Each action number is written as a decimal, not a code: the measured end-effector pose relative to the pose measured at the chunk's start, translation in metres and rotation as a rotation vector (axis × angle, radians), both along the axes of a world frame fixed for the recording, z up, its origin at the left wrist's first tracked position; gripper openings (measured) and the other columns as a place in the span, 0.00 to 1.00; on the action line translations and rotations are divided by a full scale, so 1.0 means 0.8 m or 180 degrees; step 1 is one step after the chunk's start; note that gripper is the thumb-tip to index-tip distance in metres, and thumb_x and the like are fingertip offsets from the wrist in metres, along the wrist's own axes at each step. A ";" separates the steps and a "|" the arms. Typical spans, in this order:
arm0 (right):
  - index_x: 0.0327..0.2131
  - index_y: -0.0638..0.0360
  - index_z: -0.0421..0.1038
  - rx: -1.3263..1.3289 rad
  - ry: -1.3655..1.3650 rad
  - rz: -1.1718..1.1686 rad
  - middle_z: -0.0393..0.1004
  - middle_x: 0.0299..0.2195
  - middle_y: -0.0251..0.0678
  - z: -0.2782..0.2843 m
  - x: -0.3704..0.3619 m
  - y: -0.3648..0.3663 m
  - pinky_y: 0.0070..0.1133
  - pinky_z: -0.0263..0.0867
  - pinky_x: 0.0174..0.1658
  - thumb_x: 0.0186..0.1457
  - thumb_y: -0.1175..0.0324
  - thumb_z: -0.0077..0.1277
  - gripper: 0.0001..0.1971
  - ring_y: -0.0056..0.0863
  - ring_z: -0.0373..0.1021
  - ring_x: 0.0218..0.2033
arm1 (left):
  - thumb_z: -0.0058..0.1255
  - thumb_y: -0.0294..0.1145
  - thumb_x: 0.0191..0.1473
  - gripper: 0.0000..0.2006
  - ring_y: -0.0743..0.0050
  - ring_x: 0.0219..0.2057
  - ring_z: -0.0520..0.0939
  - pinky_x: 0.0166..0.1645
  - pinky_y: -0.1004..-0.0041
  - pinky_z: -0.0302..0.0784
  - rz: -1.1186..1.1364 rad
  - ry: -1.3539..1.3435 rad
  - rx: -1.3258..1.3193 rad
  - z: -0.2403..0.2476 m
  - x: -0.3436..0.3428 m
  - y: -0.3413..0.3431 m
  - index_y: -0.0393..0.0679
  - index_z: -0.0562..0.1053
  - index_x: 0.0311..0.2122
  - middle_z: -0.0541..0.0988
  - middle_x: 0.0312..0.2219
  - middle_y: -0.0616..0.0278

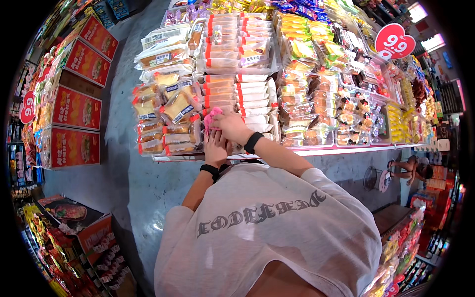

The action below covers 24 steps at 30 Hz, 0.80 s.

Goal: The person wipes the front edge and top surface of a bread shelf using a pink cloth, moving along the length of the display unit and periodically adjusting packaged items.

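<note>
My right hand (233,127) is closed on a crumpled pink cloth (213,117), which rests against the wrapped snacks. Just below it, my left hand (216,149) reaches up with its fingers stretched over the packages at the stall's front edge; its fingertips lie close under the right hand and are partly hidden. Around both hands are rows of bagged pastries with red-edged wrappers (219,94) and white-wrapped ones (253,99). To the left sit clear bags of sliced bread (179,106). Each wrist wears a black band.
The stall's pale front rail (316,151) runs before me. More bagged cakes (299,106) and yellow packets (396,123) fill its right side. Red cartons (75,148) are stacked across the aisle at left. A fan (370,178) and another person (409,171) are at far right.
</note>
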State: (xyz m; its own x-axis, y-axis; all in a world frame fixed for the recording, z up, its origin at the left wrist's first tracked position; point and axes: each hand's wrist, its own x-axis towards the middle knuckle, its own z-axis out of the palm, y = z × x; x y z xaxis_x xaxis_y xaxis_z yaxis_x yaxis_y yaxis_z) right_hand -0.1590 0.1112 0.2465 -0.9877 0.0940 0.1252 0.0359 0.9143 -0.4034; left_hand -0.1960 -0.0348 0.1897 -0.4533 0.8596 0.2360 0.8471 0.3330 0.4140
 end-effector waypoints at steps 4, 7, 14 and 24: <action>0.43 0.45 0.77 0.0426 0.0191 -0.0057 0.71 0.47 0.29 -0.008 0.024 -0.008 0.32 0.61 0.50 0.42 0.71 0.51 0.20 0.36 0.64 0.48 | 0.48 0.41 0.53 0.22 0.52 0.55 0.67 0.62 0.45 0.51 -0.0063 0.0090 -0.0174 0.009 0.002 0.001 0.42 0.69 0.51 0.70 0.51 0.54; 0.41 0.45 0.77 0.0305 0.0253 -0.0357 0.70 0.47 0.27 0.005 0.045 0.002 0.29 0.60 0.47 0.45 0.68 0.51 0.16 0.33 0.64 0.48 | 0.47 0.39 0.53 0.21 0.56 0.58 0.66 0.64 0.47 0.50 -0.0053 0.0194 -0.0363 0.005 -0.002 0.005 0.42 0.70 0.51 0.70 0.53 0.54; 0.42 0.45 0.77 0.0483 -0.0024 -0.1189 0.70 0.49 0.28 -0.001 0.102 0.057 0.32 0.61 0.50 0.45 0.71 0.51 0.18 0.34 0.64 0.49 | 0.46 0.36 0.52 0.24 0.63 0.62 0.62 0.66 0.49 0.47 -0.0064 0.0290 0.0018 0.006 -0.003 0.008 0.43 0.68 0.56 0.67 0.58 0.58; 0.47 0.44 0.74 0.0432 0.0151 -0.1764 0.68 0.51 0.30 -0.011 0.110 0.058 0.36 0.61 0.51 0.46 0.74 0.50 0.22 0.39 0.64 0.51 | 0.46 0.36 0.52 0.24 0.64 0.61 0.63 0.66 0.50 0.47 -0.0020 0.0426 -0.0019 0.001 -0.004 0.007 0.44 0.68 0.55 0.67 0.58 0.58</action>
State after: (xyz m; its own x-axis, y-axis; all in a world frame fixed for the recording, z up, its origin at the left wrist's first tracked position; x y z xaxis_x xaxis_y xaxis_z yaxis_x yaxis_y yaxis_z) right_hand -0.0707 0.1576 0.2374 -0.7885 0.5762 0.2152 0.5094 0.8078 -0.2966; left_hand -0.1992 -0.0293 0.1906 -0.4127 0.8639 0.2889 0.8967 0.3297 0.2953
